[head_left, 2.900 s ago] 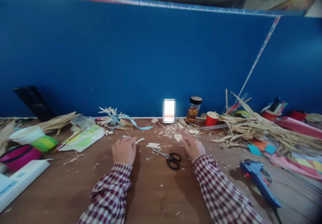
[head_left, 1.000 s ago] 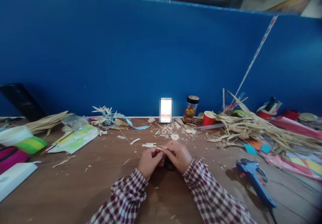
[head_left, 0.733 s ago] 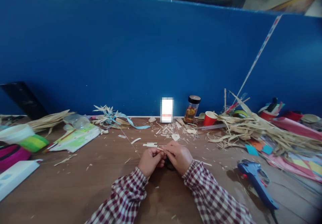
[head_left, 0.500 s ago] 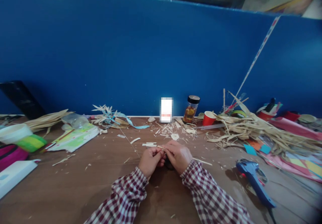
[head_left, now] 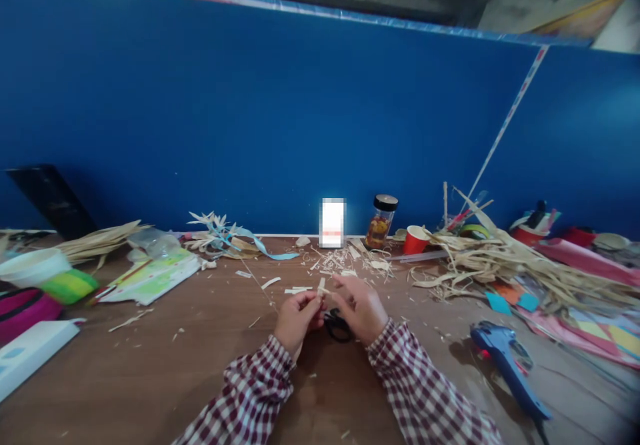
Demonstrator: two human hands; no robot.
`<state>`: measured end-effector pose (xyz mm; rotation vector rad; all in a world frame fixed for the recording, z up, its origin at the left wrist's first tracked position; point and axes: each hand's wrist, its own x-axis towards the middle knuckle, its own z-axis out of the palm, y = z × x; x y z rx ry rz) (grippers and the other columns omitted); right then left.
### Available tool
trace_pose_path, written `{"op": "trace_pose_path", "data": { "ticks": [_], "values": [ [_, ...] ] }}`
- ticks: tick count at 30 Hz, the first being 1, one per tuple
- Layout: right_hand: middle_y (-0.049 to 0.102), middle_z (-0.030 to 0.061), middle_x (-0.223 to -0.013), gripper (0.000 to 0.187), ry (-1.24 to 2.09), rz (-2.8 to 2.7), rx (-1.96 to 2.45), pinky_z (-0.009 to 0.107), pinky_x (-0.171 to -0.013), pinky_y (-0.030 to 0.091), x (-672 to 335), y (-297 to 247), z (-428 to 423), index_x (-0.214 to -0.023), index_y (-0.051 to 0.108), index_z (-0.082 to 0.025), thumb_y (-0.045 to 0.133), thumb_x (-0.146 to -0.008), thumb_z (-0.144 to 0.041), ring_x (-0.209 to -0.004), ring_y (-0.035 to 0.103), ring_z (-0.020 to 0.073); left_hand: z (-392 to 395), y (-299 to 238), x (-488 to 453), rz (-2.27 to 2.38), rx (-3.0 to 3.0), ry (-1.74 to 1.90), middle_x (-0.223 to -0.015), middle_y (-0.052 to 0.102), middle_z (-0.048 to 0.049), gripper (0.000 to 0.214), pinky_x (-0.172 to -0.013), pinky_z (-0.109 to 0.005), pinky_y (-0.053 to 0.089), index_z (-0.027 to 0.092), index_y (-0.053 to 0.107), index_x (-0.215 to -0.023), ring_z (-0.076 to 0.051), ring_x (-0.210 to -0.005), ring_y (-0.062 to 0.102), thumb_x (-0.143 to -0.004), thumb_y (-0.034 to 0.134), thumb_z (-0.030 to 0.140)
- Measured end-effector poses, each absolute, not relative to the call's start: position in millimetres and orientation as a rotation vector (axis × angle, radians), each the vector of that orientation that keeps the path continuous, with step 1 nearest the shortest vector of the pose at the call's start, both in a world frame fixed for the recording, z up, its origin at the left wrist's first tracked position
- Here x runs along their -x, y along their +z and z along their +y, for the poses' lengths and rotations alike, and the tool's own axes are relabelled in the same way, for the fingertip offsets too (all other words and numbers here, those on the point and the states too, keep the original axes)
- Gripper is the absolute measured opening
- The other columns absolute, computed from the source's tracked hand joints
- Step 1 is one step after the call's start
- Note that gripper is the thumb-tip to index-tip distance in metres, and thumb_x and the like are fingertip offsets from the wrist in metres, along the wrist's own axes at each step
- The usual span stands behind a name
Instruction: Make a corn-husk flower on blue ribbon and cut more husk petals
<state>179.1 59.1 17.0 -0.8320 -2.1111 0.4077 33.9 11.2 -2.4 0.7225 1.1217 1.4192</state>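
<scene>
Over the middle of the brown table [head_left: 150, 371], my left hand [head_left: 296, 317] and my right hand [head_left: 360, 306] are close together. Both pinch a small pale straw strip [head_left: 321, 287] that stands up between the fingertips. Black-handled scissors [head_left: 337, 325] lie on the table just under and between my hands. Several short pale cut strips [head_left: 298, 290] rest a little beyond my left hand. Both sleeves are red-and-white checked.
A blue glue gun [head_left: 507, 365] lies at the right. A heap of dry straw [head_left: 505, 258] and coloured paper fills the far right. A red cup [head_left: 415, 239], a jar [head_left: 383, 221], straw shavings [head_left: 345, 258], a white bowl [head_left: 33, 266] and a printed sheet [head_left: 150, 277] stand around. A blue wall [head_left: 300, 118] backs the table.
My hands came together from apart and took up the small strip. Since half a second ago they have parted slightly, and the strip now stands upright with the scissors showing beneath.
</scene>
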Motion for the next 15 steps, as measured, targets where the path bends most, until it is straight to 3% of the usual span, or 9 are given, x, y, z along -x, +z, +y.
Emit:
{"op": "trace_pose_path", "data": {
  "ticks": [4, 6, 15],
  "values": [
    [0.064, 0.0036, -0.086, 0.017, 0.49, -2.184, 0.819, 0.028, -0.073, 0.045, -174.2, 16.2, 53.6, -0.093, 0.061, -0.021, 0.048, -0.083, -0.025, -0.079, 0.057, 0.0161, 8.9, -5.0, -37.5, 1.173, -0.905, 1.356, -0.061, 0.06, 0.0011, 0.026, -0.045, -0.017, 0.045, 0.013, 0.062, -0.072, -0.006, -0.047, 0.052, -0.062, 0.068, 0.036],
    [0.064, 0.0025, -0.081, 0.019, 0.545, -2.194, 0.814, 0.026, -0.071, 0.044, -175.0, 16.7, 53.8, -0.088, 0.064, -0.021, 0.046, -0.085, -0.026, -0.077, 0.058, 0.015, 8.9, -6.2, -38.9, 1.19, -0.957, 1.323, -0.06, 0.06, 0.0012, 0.026, -0.045, -0.017, 0.045, 0.013, 0.062, -0.072, -0.006, -0.047, 0.052, -0.064, 0.066, 0.038],
    [0.065, 0.003, -0.086, 0.018, 0.613, -2.203, 0.818, 0.025, -0.073, 0.044, -175.1, 19.6, 51.6, -0.092, 0.065, -0.021, 0.049, -0.083, -0.027, -0.082, 0.058, 0.0149, 11.0, -9.6, -38.4, 1.209, -0.963, 1.322, -0.059, 0.058, 0.0012, 0.027, -0.044, -0.018, 0.043, 0.012, 0.061, -0.07, -0.006, -0.044, 0.05, -0.063, 0.065, 0.038]
  ]
}}
